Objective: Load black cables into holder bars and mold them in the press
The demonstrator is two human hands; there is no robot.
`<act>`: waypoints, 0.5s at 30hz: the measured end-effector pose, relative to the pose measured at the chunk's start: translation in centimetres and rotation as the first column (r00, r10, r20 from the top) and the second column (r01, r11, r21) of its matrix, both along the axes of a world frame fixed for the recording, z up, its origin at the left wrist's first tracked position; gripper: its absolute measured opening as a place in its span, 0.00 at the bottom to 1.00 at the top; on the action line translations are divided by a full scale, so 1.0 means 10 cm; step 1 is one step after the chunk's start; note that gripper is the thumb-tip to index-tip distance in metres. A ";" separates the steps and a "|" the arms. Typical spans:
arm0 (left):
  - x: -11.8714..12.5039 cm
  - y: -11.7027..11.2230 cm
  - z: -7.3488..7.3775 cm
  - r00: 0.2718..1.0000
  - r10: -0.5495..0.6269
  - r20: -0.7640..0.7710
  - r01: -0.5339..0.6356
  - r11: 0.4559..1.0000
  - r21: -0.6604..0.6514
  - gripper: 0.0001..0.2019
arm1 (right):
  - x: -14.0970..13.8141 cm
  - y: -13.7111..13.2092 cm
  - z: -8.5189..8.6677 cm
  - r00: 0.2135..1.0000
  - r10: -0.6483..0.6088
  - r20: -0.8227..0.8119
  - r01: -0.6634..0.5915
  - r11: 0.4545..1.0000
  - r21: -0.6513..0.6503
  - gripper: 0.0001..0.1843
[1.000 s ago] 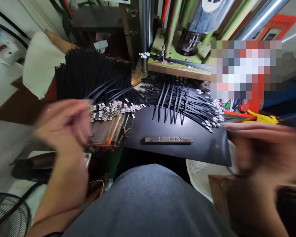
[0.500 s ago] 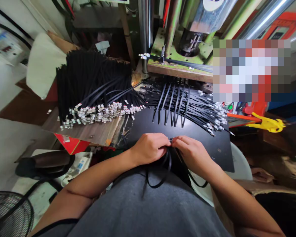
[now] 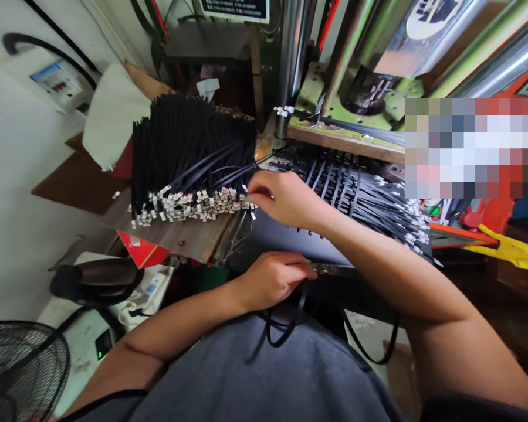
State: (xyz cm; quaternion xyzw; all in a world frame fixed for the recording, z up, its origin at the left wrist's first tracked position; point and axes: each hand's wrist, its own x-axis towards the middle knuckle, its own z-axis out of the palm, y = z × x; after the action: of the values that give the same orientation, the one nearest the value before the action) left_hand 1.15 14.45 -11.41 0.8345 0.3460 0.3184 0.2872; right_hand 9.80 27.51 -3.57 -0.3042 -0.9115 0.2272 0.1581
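Left hand (image 3: 268,281) right up close, fingers closed tight on a black cable (image 3: 286,334), its metal tip (image 3: 328,269) poking out past them! Right hand (image 3: 286,199) reaches over, fingers pinched narrow at the metal ends of the big cable bundle (image 3: 193,152) on a wooden board (image 3: 180,237); gripping one? Can't tell! Farther off, more cables (image 3: 356,193) fan out below the green machine plate (image 3: 365,111).

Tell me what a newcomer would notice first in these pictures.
The big sheaf of black cables stands out at centre left, its metal-tipped ends lined up on a wooden board. Right of it, a second fan of cables lies below a press with chrome columns. The right hand reaches toward the metal ends while the left hand holds a looped cable.
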 end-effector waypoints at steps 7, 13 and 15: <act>0.04 0.00 -0.10 0.997 0.076 0.024 -0.077 0.996 0.051 0.10 | -0.91 -0.23 0.01 0.972 0.155 0.175 -0.218 0.869 0.445 0.12; 0.09 -0.03 0.01 0.965 0.117 -0.233 -0.103 0.992 0.069 0.09 | -0.09 -0.36 0.03 0.985 0.167 -0.048 -0.129 0.887 0.444 0.11; 0.09 -0.03 0.03 0.953 0.110 -0.281 -0.096 0.993 0.063 0.09 | 0.48 -0.45 -0.03 0.969 -0.017 -0.247 0.100 0.939 0.328 0.09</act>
State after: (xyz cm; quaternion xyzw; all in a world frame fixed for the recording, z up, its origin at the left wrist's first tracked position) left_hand 2.02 14.17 -11.07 0.8592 0.4188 0.2180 0.1973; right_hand 14.62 23.01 -3.86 -0.2702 -0.9014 0.0979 0.3238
